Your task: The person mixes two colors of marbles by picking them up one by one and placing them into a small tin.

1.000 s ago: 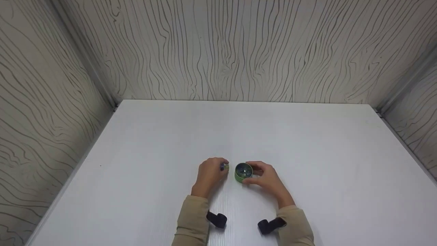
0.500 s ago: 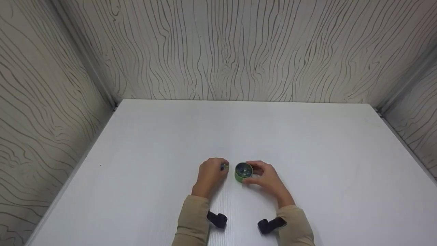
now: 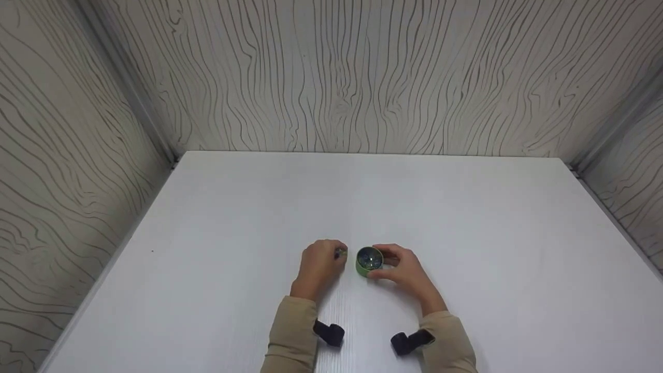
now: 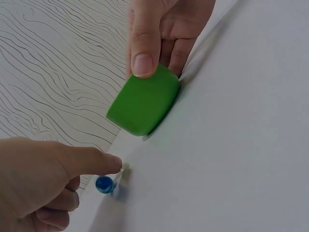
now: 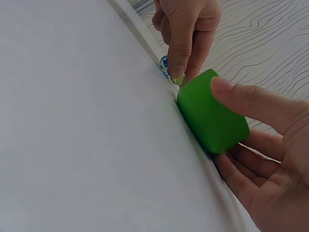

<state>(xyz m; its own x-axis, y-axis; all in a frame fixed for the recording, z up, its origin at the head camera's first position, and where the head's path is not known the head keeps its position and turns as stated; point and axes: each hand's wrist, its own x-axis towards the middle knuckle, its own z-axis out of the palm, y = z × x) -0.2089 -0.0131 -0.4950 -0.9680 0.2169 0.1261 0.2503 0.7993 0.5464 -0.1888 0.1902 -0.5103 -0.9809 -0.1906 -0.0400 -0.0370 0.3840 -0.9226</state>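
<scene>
In the head view a small green cup (image 3: 362,270) stands upright on the white table, with shiny, dark glassy things inside, likely marbles. My right hand (image 3: 409,272) holds the cup from its right side, thumb at the near wall and fingers on the far side. Just left of the cup, my left hand (image 3: 322,261) is low at the table, thumb and index finger pinching a clear yellow-green marble (image 5: 178,79). A blue marble (image 4: 104,184) sits right beside those fingertips; both wrist views show it. The cup's inside is hidden in the wrist views.
The white table (image 3: 233,207) reaches back to a panel with a wood-grain pattern (image 3: 342,77). Similar panels rise at the left and right. Black wrist cameras (image 3: 331,334) are strapped to both tan sleeves (image 3: 292,331).
Both hands and the cup keep their places. At the left fingertips, less blue of the marble shows in the head view than a second ago.
</scene>
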